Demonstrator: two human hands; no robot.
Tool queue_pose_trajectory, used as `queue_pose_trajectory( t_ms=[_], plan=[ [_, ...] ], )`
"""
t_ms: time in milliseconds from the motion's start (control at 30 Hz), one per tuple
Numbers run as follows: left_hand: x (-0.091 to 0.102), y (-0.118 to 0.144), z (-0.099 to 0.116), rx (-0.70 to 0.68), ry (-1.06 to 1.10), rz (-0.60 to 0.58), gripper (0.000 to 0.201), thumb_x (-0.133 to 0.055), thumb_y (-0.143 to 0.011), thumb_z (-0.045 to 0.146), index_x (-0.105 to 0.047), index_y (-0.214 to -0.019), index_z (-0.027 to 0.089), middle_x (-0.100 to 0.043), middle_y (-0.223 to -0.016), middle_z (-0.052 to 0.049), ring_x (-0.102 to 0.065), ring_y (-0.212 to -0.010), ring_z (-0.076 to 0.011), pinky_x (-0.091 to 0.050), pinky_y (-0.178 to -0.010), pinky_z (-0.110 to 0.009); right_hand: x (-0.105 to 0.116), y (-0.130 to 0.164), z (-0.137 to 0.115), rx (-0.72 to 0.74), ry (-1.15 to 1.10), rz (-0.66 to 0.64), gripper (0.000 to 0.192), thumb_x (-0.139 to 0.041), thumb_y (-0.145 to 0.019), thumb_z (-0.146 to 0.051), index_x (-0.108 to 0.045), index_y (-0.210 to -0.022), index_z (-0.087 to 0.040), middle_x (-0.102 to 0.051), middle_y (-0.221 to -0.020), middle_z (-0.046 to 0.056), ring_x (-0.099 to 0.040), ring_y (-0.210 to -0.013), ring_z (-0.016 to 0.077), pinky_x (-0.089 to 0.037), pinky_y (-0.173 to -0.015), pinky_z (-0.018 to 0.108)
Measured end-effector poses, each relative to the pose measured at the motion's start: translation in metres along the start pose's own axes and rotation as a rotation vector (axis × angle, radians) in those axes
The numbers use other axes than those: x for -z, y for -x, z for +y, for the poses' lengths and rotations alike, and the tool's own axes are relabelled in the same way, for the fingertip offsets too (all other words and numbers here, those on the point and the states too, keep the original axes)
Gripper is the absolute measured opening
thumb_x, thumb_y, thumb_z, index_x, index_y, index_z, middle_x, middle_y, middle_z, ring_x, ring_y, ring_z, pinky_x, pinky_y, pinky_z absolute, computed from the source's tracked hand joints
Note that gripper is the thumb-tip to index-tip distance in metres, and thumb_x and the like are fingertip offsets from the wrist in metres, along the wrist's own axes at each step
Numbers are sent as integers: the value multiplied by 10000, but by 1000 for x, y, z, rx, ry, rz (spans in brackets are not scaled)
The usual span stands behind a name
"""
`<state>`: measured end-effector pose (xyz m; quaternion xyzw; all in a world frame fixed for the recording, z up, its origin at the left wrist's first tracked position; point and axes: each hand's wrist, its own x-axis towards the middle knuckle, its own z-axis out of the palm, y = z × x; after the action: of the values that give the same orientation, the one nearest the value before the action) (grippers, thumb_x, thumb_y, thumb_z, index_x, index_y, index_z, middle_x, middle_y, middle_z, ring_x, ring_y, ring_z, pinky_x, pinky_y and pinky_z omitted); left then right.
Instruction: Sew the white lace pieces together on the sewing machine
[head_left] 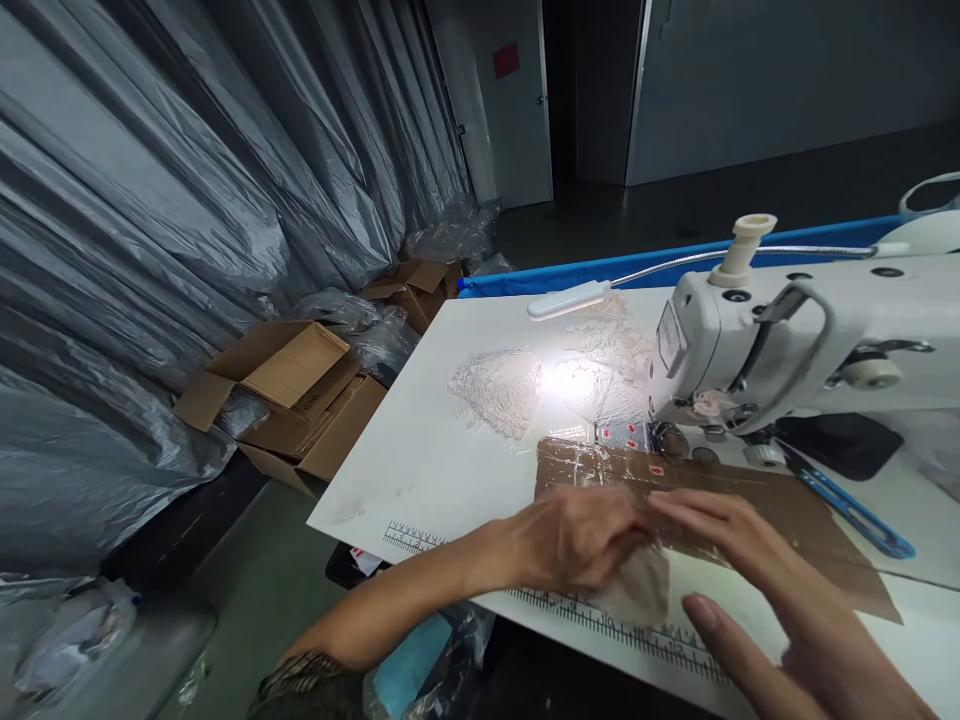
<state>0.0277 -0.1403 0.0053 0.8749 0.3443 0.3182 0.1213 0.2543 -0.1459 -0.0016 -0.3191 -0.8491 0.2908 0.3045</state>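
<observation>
Head view | left hand (577, 540) grasping pale cloth (637, 590) | right hand (757, 590) flat, released

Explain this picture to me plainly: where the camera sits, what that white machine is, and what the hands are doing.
The camera is worn on the person's head and looks forward and down, so the two bare hands belong to the wearer. The white machine is a sewing machine on a white table with a ruler printed along its near edge. A small gooseneck lamp lights pieces of white lace behind a brown sheet fixed beside the needle. The left hand rests on a small pale fabric piece; the right hand, fingers spread, lies just beside it. Blue snips lie to the right; cardboard boxes sit on the floor.
</observation>
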Motion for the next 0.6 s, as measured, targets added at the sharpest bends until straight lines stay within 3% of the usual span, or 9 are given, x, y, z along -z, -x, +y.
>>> queue_pose_trajectory(
  t_ms=[100,200,300,367,467,533,600],
  plan=[
    [6,-2,19,-18,76,-38,176,-445,-976,257,-587,-967,154,-698,-893,-54,-665,-793,-115,-558,-613,-206,-4,-12,-2,-99,-77,-165,671,-548,-882,-441,-243,-1475,-365,-370,-1485,26,-427,-1317,260,-481,-1010,357],
    [15,-3,18,29,83,-48,184,-463,-974,253,-611,-982,145,-707,-869,-54,-671,-790,-113,-582,-657,-215,-8,-19,1,-252,-226,-316,702,-547,-881,-472,-213,-1484,-340,-465,-1415,59,-539,-1197,248,-511,-947,351],
    [26,-2,4,73,49,35,164,-480,-970,222,-613,-1001,130,-709,-848,-48,-672,-760,-104,-589,-679,-217,-6,-33,8,-345,-356,-450,536,-491,-907,-489,-403,-1389,-270,-631,-1163,65,-623,-979,217,-533,-815,310],
    [39,0,-11,107,-17,41,167,-477,-972,226,-605,-1033,137,-710,-893,-50,-675,-791,-110,-589,-694,-229,-3,-46,15,-358,-347,-545,402,-456,-915,-520,-580,-1172,-237,-665,-956,43,-620,-842,195,-508,-701,278],
    [67,5,-40,134,-275,-113,205,-460,-975,256,-587,-1088,142,-692,-930,-74,-667,-838,-156,-582,-717,-310,2,-61,27,-327,-202,-549,419,-403,-923,-561,-613,-861,-203,-618,-761,25,-556,-669,157,-423,-589,269],
    [89,9,-62,161,-505,-225,224,-503,-937,220,-567,-1139,149,-656,-1081,-117,-632,-1008,-233,-546,-830,-430,2,-65,36,-295,-111,-471,427,-385,-932,-552,-571,-786,-195,-592,-717,21,-532,-639,145,-397,-600,277],
    [104,14,-83,186,-564,-317,391,-601,-856,217,-515,-1234,169,-565,-1280,-139,-550,-1172,-281,-493,-936,-482,0,-66,44,-283,-58,-408,419,-379,-937,-543,-553,-777,-198,-579,-690,17,-525,-624,140,-383,-601,280]
  ],
)
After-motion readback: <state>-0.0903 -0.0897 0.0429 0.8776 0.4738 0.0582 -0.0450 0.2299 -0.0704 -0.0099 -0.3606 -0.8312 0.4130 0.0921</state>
